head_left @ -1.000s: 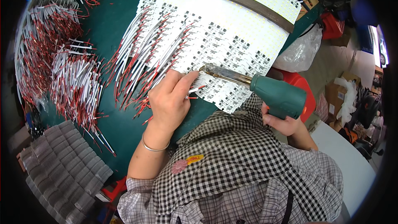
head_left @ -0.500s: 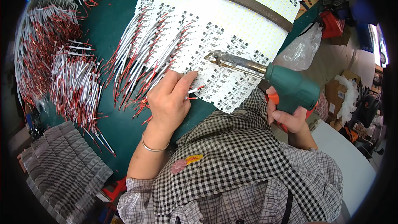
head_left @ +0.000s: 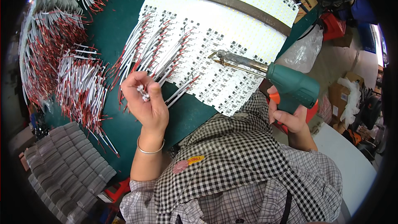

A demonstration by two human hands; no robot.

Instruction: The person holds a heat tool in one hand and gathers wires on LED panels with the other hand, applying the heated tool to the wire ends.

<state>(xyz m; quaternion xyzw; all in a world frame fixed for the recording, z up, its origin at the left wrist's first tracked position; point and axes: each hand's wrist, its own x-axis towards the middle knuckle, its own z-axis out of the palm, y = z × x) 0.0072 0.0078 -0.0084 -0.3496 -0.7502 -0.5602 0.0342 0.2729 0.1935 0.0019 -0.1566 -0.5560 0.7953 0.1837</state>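
Along the near side of a green table, in the head view, grips a green soldering gun with the right hand closed around the handle, presumably to stay well apart from the hot end. Aims the metal tip leftward over the white circuit boards; whether touching or just above, hard to tell. Curls the left hand palm up around a small cluster of white wires, with pale ends showing, probably to carry several at once.

Spread from the table's far edge toward the near one, overlapping boards in staggered rows, perhaps to leave each strip of contacts exposed. Laid across them near the far edge, a dark bar, apparently a weight against slipping. Fanned from the boards' left rows toward the table's near-left side, partly hidden behind the left hand, red-and-white leads, likely ordered side by side against tangling. Heaped along the table's left edge, red-and-white bundles, seemingly to leave the boards room.
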